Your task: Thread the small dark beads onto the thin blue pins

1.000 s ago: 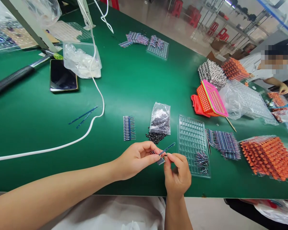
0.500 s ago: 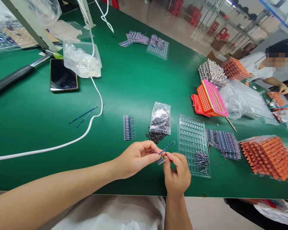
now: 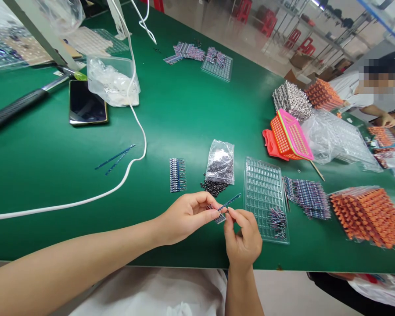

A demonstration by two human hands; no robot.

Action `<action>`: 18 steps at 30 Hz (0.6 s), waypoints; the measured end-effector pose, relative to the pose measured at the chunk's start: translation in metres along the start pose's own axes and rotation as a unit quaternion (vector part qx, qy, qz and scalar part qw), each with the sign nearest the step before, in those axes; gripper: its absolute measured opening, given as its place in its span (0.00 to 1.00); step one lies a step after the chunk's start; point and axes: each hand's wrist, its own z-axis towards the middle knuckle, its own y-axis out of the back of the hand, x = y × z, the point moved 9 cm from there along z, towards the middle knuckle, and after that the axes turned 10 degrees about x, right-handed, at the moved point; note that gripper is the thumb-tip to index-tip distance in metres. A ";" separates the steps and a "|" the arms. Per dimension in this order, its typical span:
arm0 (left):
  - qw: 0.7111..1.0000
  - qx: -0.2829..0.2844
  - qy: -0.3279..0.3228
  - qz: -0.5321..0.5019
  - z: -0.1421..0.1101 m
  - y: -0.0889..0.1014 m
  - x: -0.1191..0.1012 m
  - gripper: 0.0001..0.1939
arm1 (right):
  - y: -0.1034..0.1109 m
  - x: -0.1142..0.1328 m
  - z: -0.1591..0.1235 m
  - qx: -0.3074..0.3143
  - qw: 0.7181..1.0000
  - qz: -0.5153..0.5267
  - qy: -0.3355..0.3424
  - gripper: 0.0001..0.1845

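Note:
My left hand [image 3: 191,216] is closed on a blue strip of thin metal pins [image 3: 229,202], its thumb and fingers pinching the near end. Close beside it, my right hand [image 3: 243,237] pinches a small dark bead [image 3: 227,210] at the pin tips; whether the bead sits on a pin is too small to tell. Beyond the hands, loose black beads [image 3: 213,188] spill from a clear plastic bag [image 3: 221,162]. A similar row of pins on a blue strip [image 3: 177,175] lies to the left of the bag.
Right of my hands lies a clear compartment tray [image 3: 261,188] with loose pieces. Farther right are pin strips [image 3: 307,197], orange stacks [image 3: 368,215] and a pink-and-orange basket [image 3: 289,136]. A white cable [image 3: 112,191], phone [image 3: 87,103] and hammer [image 3: 23,105] lie left. A co-worker's hand [image 3: 386,120] is at far right.
My hands stay almost in place. The dark bead shows more plainly at my right fingertips, and the white cable has shifted slightly right.

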 end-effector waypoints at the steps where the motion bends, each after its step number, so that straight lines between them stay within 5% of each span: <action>1: 1.000 0.000 -0.003 0.023 0.000 0.001 -0.001 0.08 | 0.000 0.000 0.000 0.002 1.000 0.002 0.000 0.15; 7: 0.991 0.010 -0.006 0.133 -0.001 0.003 -0.006 0.07 | -0.002 -0.001 0.000 0.008 1.000 0.013 0.002 0.17; 18: 0.993 0.009 0.004 0.119 0.000 0.003 -0.003 0.07 | -0.003 -0.001 0.001 0.008 1.000 0.011 -0.010 0.12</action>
